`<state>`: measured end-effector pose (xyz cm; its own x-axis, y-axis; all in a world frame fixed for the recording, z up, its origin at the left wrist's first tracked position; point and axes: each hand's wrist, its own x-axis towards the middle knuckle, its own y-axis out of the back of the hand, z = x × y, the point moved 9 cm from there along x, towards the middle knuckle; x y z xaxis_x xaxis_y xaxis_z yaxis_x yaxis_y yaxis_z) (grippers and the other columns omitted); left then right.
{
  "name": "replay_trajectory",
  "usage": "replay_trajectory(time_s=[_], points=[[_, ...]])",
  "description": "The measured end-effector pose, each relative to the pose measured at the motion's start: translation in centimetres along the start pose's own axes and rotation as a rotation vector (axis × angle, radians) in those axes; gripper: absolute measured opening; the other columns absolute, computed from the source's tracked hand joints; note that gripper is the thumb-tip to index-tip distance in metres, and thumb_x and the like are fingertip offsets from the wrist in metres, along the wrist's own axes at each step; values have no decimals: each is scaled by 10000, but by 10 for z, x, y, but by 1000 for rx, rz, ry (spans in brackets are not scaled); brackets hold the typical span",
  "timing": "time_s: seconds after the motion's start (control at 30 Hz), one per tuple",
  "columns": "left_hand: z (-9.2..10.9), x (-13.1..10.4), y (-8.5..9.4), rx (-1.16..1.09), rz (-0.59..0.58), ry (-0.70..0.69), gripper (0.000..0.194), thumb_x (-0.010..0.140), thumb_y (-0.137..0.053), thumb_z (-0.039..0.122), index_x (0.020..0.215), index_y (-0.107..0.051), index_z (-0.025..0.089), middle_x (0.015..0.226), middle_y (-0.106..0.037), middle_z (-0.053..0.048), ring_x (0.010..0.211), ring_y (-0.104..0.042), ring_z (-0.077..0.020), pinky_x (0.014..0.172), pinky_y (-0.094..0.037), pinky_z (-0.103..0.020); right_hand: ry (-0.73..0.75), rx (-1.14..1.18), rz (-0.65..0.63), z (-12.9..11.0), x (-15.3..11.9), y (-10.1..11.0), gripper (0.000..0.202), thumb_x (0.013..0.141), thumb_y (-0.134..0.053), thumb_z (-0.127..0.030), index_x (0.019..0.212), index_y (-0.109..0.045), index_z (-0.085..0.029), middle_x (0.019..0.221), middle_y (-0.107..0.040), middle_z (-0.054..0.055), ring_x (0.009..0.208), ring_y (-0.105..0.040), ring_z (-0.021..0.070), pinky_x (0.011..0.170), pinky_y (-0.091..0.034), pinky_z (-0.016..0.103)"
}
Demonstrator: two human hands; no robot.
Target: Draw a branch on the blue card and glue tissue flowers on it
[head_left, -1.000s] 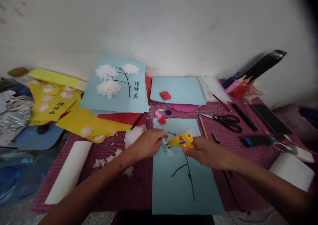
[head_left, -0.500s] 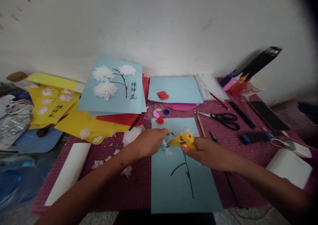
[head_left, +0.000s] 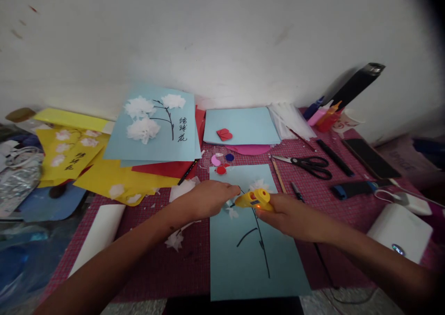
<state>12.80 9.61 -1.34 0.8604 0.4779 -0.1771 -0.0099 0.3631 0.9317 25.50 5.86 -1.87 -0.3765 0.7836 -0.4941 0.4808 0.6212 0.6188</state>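
My right hand [head_left: 285, 217] grips a yellow hot glue gun [head_left: 255, 199], an orange light glowing on it. Its nozzle points left, close to the fingertips of my left hand [head_left: 213, 198]. That hand is closed in a pinch on a white tissue-paper flower [head_left: 232, 212], mostly hidden by the fingers, over a light blue sheet [head_left: 225, 268]. Black drawn branches [head_left: 263, 248] run down the sheet. Another white tissue flower [head_left: 259, 184] lies near its top, partly behind the glue gun.
Behind stand a blue card with white flowers [head_left: 142, 129] and a blue stack with a red paper heart [head_left: 224, 134]. Scissors [head_left: 309, 163], a black marker [head_left: 335, 157] and a white box [head_left: 399, 234] lie right. Yellow sheets [head_left: 125, 180] and a white paper roll [head_left: 99, 234] are left.
The view has shifted slightly, so background items appear a little further left. Both hands and the glue gun stay almost in place; my left forearm now covers some loose tissue flowers.
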Motion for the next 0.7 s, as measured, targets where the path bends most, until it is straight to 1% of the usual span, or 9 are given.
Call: replay_trajectory(time_s=[0.13,0.27,0.37,0.47,0.53,0.7], points=[[0,-2,-2,29,3,-6,231,924,-487,111,1094,-579,237,926,-710,-33,760,-661,-187,614,-421,-253,-4,7,14,3,0,-1,326,950,-476,-418,810,-615,-158,786,-681,69,661,-588,165,535,-385,247],[-4,-5,-8,65,55,-21,223,928,-483,119,1073,-604,238,870,-700,-30,732,-653,-191,619,-425,-265,6,65,-8,5,-1,-4,339,957,-463,-429,824,-625,-162,792,-687,71,670,-598,172,538,-398,252],[-6,-8,-12,80,103,-52,202,932,-480,122,1026,-616,236,831,-687,-22,716,-636,-186,624,-421,-272,-2,78,-5,4,-2,-4,337,946,-480,-440,791,-619,-175,779,-682,67,672,-596,178,527,-397,252],[-7,-12,-16,98,132,-87,196,925,-485,100,984,-623,226,819,-678,-24,726,-616,-182,648,-419,-278,1,85,-10,2,-2,-4,313,937,-495,-425,769,-603,-185,771,-671,53,665,-586,172,533,-395,250],[-6,-14,-18,127,145,-115,188,918,-497,92,969,-624,221,820,-673,-29,743,-607,-184,668,-419,-285,19,99,-9,-1,-2,-3,286,939,-496,-404,791,-608,-187,790,-672,50,685,-591,173,557,-406,250],[-4,-19,-24,162,181,-194,135,942,-508,136,958,-618,213,841,-674,-39,811,-604,-188,732,-434,-299,40,125,-17,-3,-3,-5,281,949,-484,-403,834,-625,-189,811,-674,49,715,-600,179,587,-423,254]])
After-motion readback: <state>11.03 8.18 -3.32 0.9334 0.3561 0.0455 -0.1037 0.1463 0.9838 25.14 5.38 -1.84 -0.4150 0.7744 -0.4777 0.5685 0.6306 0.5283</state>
